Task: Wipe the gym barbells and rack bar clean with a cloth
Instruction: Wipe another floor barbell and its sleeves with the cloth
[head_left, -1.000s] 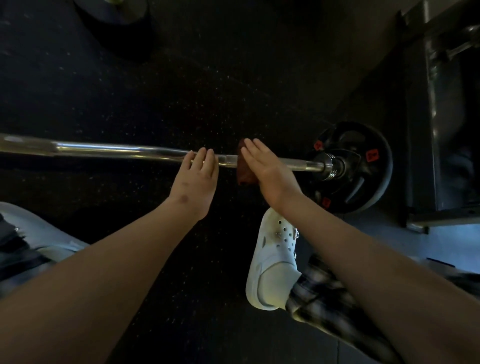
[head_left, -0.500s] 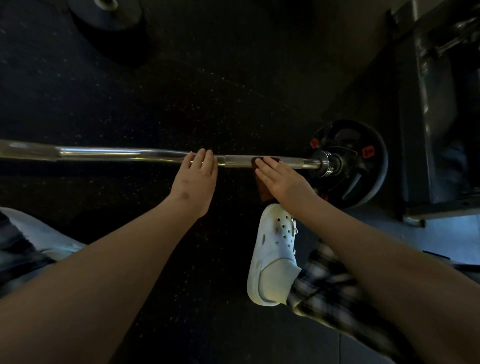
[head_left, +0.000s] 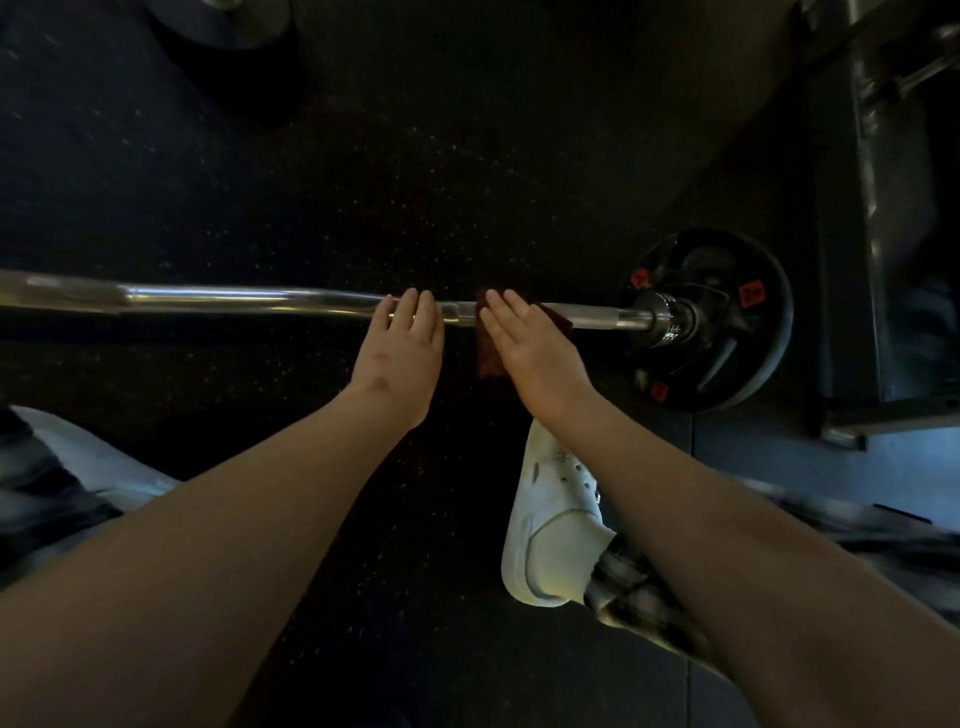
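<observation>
Maroon cloth (head_left: 489, 358) under flat right hand (head_left: 532, 345), on barbell (head_left: 260, 301).

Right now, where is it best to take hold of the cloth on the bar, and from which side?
Probably the loose flap of the cloth: it drapes over the bar and hangs on the near side, showing beside the right hand that presses it. Pinch it from your side.
</observation>
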